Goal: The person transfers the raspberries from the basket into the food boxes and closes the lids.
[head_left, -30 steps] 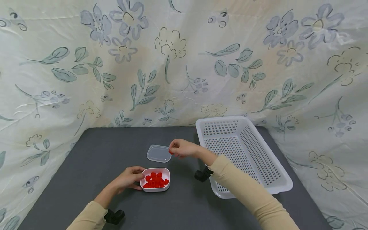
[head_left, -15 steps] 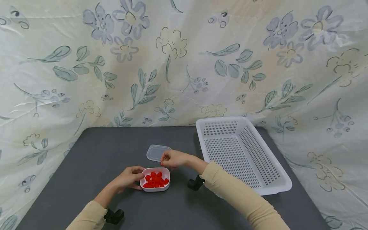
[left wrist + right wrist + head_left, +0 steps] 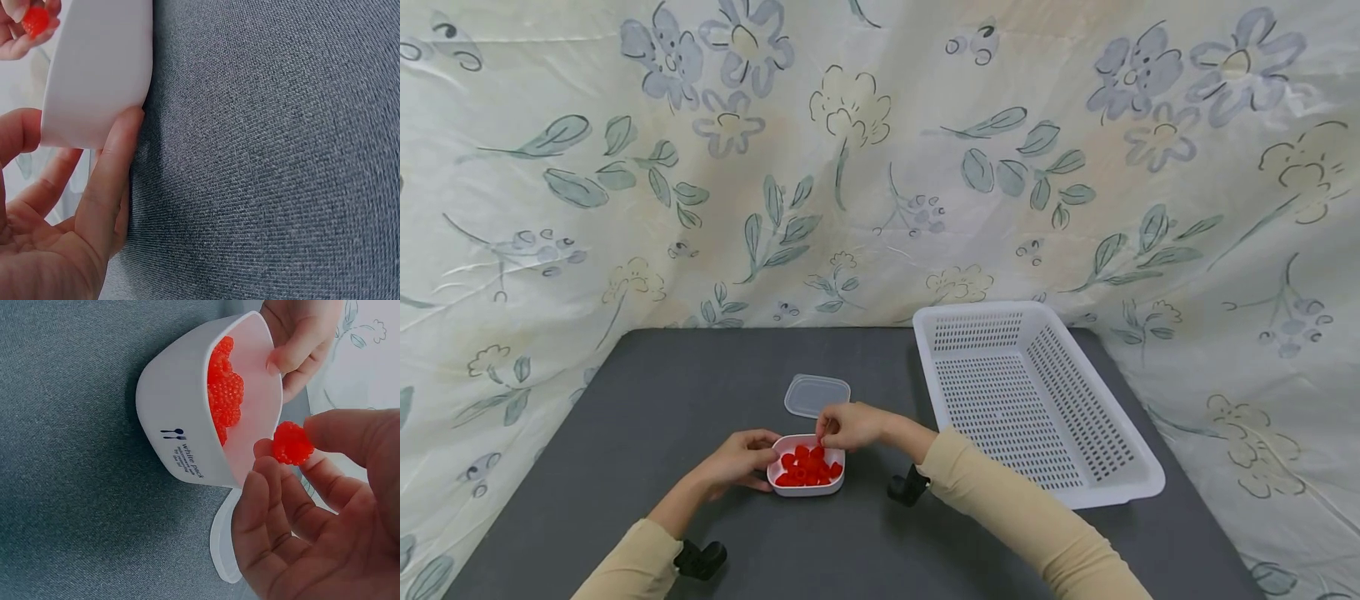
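A small white plastic food container [image 3: 808,491] with several red raspberries [image 3: 803,468] in it stands on the dark table. At its left end my left hand [image 3: 737,462] holds it, thumb at the rim and fingers along the outer wall, as the left wrist view shows close up. Between thumb and fingertips my right hand [image 3: 857,425] pinches a single raspberry [image 3: 292,444], right at the container's far right rim. Printed lettering and a small spoon-and-fork mark [image 3: 180,435] show on the wall in the right wrist view.
Behind the container lies a clear flat lid [image 3: 815,393], close to my right hand. A large white slotted basket [image 3: 928,367] stands on the right of the grey cloth-covered table [image 3: 700,375]. Floral fabric [image 3: 880,192] hangs behind and at both sides.
My right hand has come left and nearer from beside the lid to the container's rim, carrying the raspberry. The left hand keeps its hold, and the container stays in place.
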Tool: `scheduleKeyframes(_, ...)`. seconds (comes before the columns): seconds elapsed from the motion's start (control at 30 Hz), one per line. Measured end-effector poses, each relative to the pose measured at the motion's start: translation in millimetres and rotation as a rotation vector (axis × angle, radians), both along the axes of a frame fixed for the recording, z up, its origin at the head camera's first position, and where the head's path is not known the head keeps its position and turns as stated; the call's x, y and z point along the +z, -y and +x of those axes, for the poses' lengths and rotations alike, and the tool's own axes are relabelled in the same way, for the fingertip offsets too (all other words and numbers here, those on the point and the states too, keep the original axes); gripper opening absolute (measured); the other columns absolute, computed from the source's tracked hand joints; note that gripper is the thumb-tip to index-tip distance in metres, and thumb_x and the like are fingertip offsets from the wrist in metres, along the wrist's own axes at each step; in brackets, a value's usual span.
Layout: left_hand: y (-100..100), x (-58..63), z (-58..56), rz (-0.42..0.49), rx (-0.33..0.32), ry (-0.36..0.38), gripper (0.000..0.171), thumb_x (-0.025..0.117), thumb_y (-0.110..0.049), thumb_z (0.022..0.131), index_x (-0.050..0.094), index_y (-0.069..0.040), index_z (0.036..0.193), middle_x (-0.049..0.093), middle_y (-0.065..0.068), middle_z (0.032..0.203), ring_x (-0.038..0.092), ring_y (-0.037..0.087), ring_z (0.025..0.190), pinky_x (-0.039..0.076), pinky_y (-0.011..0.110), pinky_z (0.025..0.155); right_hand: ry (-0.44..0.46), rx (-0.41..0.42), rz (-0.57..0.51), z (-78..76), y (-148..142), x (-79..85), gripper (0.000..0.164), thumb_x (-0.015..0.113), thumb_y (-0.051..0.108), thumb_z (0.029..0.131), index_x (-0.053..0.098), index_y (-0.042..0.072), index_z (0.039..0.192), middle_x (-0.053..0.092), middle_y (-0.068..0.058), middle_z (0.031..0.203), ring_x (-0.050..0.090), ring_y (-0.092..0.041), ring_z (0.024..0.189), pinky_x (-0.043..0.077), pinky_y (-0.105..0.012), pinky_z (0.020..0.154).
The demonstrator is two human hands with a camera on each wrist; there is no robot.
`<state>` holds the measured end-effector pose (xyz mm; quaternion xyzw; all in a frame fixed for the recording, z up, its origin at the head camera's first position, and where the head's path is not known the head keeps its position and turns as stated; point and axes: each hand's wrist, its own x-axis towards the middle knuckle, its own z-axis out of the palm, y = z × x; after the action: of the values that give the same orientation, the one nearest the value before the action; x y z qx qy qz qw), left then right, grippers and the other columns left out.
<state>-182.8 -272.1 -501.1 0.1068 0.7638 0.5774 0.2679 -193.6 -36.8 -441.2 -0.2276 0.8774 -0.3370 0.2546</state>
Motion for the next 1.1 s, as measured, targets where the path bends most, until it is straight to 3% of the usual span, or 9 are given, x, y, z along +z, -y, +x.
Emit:
scheduleKeyframes(0.37, -1, -0.2, -1.4, -0.002, 0.009, 0.0, 0.041, 0.055, -0.013, 0.09, 0.045, 0.008, 0.124, 0.059, 0.016, 0.105, 0.059, 0.021, 0.084, 0.056, 0.041, 0.068, -0.041, -0.015, 0.047, -1.3, 0, 0.4, 0.004, 0.06, 0.01, 0.086, 0.059, 0.012, 0.09, 0.062, -0.003, 0.083, 0.049, -0.01, 0.066, 0.044, -0.018, 0.056)
scheduleKeyframes(0.53, -1, 1.4, -1.9, -0.034, 0.005, -0.017, 0.041, 0.056, -0.013, 0.089, 0.046, 0.007, 0.123, 0.059, 0.016, 0.105, 0.059, 0.021, 0.083, 0.057, 0.04, 0.068, -0.077, -0.094, 0.034, -5.8, 0, 3.1, 0.01, 0.057, 0.015, 0.089, 0.061, 0.01, 0.096, 0.06, 0.0, 0.083, 0.05, -0.011, 0.061, 0.045, -0.019, 0.054)
scheduleKeyframes(0.77, -4, 10.5, -6.5, -0.134, 0.022, -0.074, 0.037, 0.057, -0.013, 0.089, 0.052, 0.005, 0.121, 0.06, 0.015, 0.107, 0.06, 0.02, 0.084, 0.057, 0.04, 0.069, -0.094, -0.192, 0.012, -15.1, -4, 7.9, 0.024, 0.052, 0.018, 0.092, 0.06, 0.004, 0.11, 0.062, -0.006, 0.096, 0.055, -0.014, 0.062, 0.048, -0.021, 0.055)
scheduleKeyframes(0.97, -6, 21.2, -18.3, -0.185, 0.075, -0.105, 0.038, 0.056, -0.013, 0.09, 0.051, 0.004, 0.123, 0.058, 0.02, 0.114, 0.06, 0.025, 0.093, 0.056, 0.041, 0.071, -0.083, -0.303, -0.025, -22.8, -8, 10.3, 0.033, 0.049, 0.02, 0.092, 0.057, 0.001, 0.118, 0.061, -0.012, 0.107, 0.061, -0.025, 0.073, 0.05, -0.025, 0.06)
scheduleKeyframes(1.1, -9, 26.4, -28.8, -0.184, 0.107, -0.122, 0.039, 0.054, -0.013, 0.092, 0.048, 0.005, 0.126, 0.054, 0.024, 0.119, 0.058, 0.033, 0.101, 0.055, 0.043, 0.075, -0.06, -0.396, -0.06, -28.0, -9, 8.9, 0.036, 0.048, 0.019, 0.092, 0.055, -0.001, 0.121, 0.06, -0.014, 0.11, 0.06, -0.025, 0.079, 0.052, -0.026, 0.06)
